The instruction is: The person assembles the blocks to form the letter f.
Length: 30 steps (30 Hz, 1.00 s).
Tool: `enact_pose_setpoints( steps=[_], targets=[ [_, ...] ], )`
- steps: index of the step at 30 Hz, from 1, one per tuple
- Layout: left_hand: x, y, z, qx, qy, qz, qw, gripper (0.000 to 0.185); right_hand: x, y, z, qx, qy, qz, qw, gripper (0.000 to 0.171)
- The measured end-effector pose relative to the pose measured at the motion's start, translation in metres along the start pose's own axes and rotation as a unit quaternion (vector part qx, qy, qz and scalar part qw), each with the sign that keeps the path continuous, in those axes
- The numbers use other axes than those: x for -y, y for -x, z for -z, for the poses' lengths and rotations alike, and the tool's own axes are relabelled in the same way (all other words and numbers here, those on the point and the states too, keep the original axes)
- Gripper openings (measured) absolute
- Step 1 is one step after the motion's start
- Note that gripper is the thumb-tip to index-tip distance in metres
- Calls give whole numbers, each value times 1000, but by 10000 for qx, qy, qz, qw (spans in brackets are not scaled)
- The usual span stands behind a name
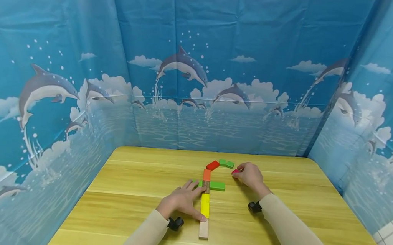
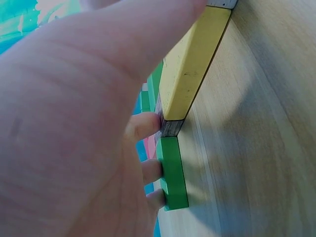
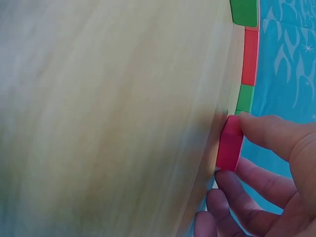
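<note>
Right hand (image 1: 250,176) pinches a pink block (image 3: 230,143) between thumb and fingertips, on the table (image 1: 136,179) right of the yellow block (image 1: 205,204) (the landmark). Left hand (image 1: 183,201) lies with straight fingers (image 2: 143,124) against the yellow block's left side, touching the green block (image 2: 172,170) beyond it.

A light wooden table (image 1: 134,210) carries a line of flat blocks running from its near edge towards the far edge: a bare wooden block (image 1: 203,228) nearest, then a yellow block (image 1: 205,205), then an orange block (image 1: 206,175). A green block (image 1: 217,185) is laid crosswise beside the line. Nearer the far edge, a red block (image 1: 212,165) and a second green block (image 1: 226,163) are set.
</note>
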State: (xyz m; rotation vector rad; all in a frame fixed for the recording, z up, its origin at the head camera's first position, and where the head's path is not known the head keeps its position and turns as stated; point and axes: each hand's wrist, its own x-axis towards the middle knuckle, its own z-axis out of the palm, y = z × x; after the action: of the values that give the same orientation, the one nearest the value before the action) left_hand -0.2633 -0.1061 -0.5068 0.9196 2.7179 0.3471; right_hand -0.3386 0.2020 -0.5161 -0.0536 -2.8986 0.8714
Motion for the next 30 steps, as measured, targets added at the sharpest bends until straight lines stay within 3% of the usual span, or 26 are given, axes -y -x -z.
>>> enact_pose_setpoints(
  steps=[7, 15, 25, 30],
  targets=[
    [1, 0, 1, -12, 64, -30, 10000, 109, -1, 1, -1, 21, -9, -108, 9999, 31],
    [1, -1, 2, -22, 85, 21, 10000, 110, -6, -4, -4, -6, -6, -96, 10000, 31],
    [2, -1, 4, -13, 113, 13, 9999, 110, -11, -3, -5, 2, -529, -97, 9986, 40],
    [4, -2, 3, -18, 91, 7, 10000, 110, -13, -2, -5, -5, -655, -71, 9978, 34]
  ],
)
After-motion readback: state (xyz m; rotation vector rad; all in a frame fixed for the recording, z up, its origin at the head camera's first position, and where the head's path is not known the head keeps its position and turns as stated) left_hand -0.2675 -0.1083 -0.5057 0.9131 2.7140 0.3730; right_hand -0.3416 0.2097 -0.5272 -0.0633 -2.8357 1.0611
